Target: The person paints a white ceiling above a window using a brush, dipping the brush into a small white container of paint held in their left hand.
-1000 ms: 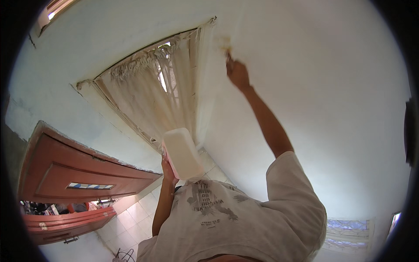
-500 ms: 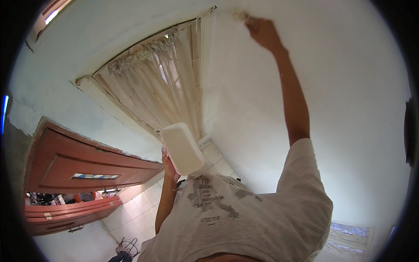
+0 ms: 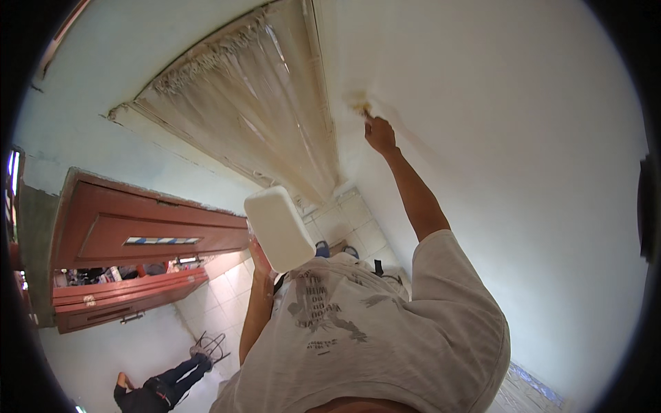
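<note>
My right hand (image 3: 381, 135) is raised to the white wall (image 3: 496, 172), its fingers closed on a paintbrush (image 3: 361, 105). The yellowish bristles look blurred and meet the wall near the corner by the curtain. Low in front of my chest, my left hand (image 3: 259, 260) grips a white rectangular tub (image 3: 279, 227) by its left side. Its pale face with rounded corners is turned up to me; I cannot make out how full it is. Part of my left hand is hidden behind the tub.
A beige curtain (image 3: 241, 96) hangs over a window left of the wall corner. Red wooden doors (image 3: 144, 234) stand at the left, partly open. At lower left another person (image 3: 165, 389) is near a dark metal chair (image 3: 212, 346). Light tiles (image 3: 224, 296) cover the floor.
My right hand has come down the wall and toward me with the paintbrush. The tub has stayed close to my chest. The view has shifted, bringing the other person and my feet into sight.
</note>
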